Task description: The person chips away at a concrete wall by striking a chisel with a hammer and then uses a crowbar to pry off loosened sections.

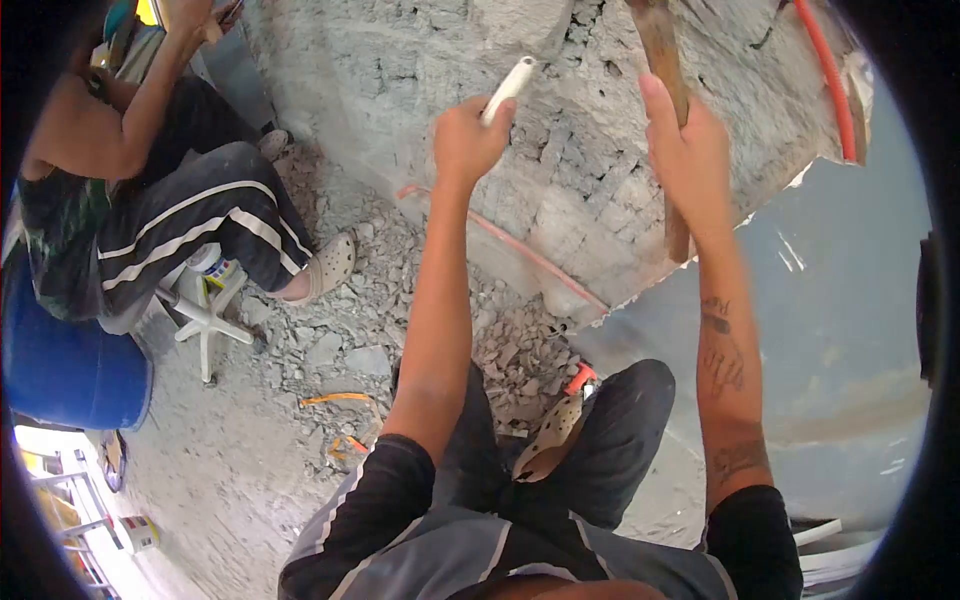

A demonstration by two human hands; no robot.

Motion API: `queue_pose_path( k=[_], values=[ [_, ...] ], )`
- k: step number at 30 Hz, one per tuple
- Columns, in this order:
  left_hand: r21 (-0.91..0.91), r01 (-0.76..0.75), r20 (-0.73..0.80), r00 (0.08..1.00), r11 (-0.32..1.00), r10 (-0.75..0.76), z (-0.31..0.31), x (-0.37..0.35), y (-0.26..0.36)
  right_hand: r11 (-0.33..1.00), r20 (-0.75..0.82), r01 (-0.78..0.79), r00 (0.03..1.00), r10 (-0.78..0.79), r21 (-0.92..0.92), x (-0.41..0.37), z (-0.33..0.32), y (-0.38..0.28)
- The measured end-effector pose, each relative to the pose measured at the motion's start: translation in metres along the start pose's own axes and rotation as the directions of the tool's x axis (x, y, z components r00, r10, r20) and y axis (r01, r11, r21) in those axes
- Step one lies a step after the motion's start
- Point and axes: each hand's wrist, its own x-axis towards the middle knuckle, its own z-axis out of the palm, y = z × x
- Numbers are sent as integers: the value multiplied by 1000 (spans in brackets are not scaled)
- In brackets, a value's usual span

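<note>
My left hand (468,143) is closed around a white rod-like handle (508,90), whose rounded end points up toward the wall. To its right, my right hand (690,150) grips a brown wooden handle (660,45). The handle's upper part runs out of view at the top, and its lower end shows below the hand. In front of both hands stands a rough, chipped masonry wall (590,210) with broken, pitted patches.
A co-worker's leg (200,210) is at the left, beside a blue barrel (80,350) and a white star-shaped base (207,318). Rubble (370,270) lies along the wall's foot. A red tube (830,80) hangs at upper right, above a grey panel (840,300).
</note>
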Motion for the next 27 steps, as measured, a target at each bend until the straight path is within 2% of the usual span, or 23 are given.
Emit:
queue_pose_path(
  k=[1, 3, 7, 9, 10, 12, 16, 18, 19, 21, 23, 25, 27],
  values=[
    [-2, 3, -6, 1000, 1000, -3, 3, -1, 1, 1000, 4, 5, 1000, -5, -1, -5, 2, 6],
    [-3, -115, -10, 993, 993, 115, 10, -3, 5, 999, -11, -46, 999, 47, 27, -15, 8, 18],
    [42, -111, -22, 993, 993, 112, 16, -4, 6, 982, 22, -138, 990, 137, 131, -21, 13, 30],
    [63, -81, -3, 997, 995, 82, 16, -4, 4, 917, 73, -218, 976, 206, 334, -22, 8, 22],
    [63, -80, 1, 997, 995, 80, 16, -5, 4, 916, 73, -223, 975, 210, 333, -21, 7, 20],
    [-1, -66, -39, 997, 998, 66, 17, -6, 3, 952, -1, -53, 998, 56, 301, -19, 8, 17],
    [-6, -58, -56, 997, 998, 57, 18, -6, -2, 964, -36, 59, 998, -51, 261, -18, 19, 20],
    [20, -130, -110, 985, 991, 132, 21, -8, -6, 987, -67, 128, 990, -122, 95, -16, 34, 35],
    [20, -127, -109, 986, 992, 129, 22, -8, -8, 988, -64, 126, 991, -120, 94, -12, 44, 46],
    [5, -153, -140, 978, 988, 152, 25, -11, -12, 946, 53, 208, 978, -201, -249, -5, 56, 56],
    [-4, -168, -138, 977, 986, 165, 28, -9, -19, 938, 113, 191, 980, -165, -290, 3, 49, 51],
    [-14, -183, -141, 974, 983, 179, 29, -8, -21, 926, 172, 182, 976, -131, -330, 10, 33, 18],
    [-65, -184, -159, 972, 981, 172, 29, -9, -20, 958, 103, 201, 978, -184, -202, 2, 17, -19]
  ],
)
